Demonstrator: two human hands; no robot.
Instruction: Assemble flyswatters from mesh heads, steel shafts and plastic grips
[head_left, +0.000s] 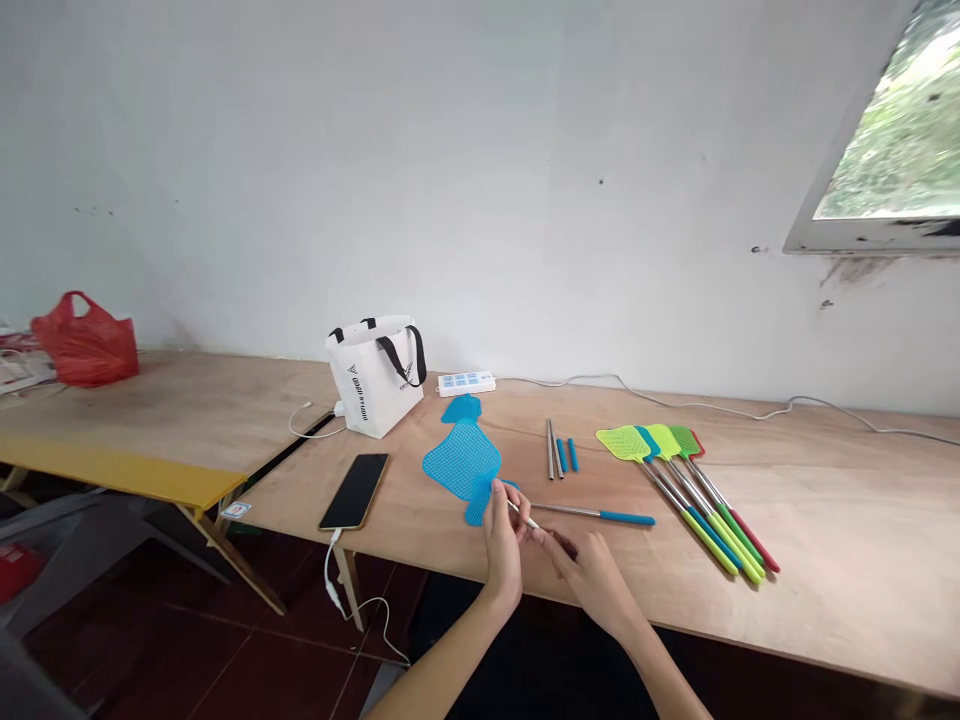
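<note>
My left hand (504, 540) is closed around the neck of a blue fly swatter head (459, 455), its mesh pointing up and left above the table. A thin metal rod (523, 516) runs from that grip toward my right hand (592, 575), whose fingers are closed on the rod's lower end. Whether rod and head are fully joined is hidden by my fingers. Behind my left hand, another blue mesh head (475, 512) lies partly covered. A metal shaft with a blue handle (627, 518) rests just beyond my right hand. Farther back is one more blue head (460, 408).
Metal tubes (550, 450) and short blue grips (573, 455) lie mid-table. Several coloured fly swatters (720, 520) are fanned out at right. To the left are a phone (355, 492) on a cable and a white bag (375, 385). A power strip (466, 383) sits by the wall.
</note>
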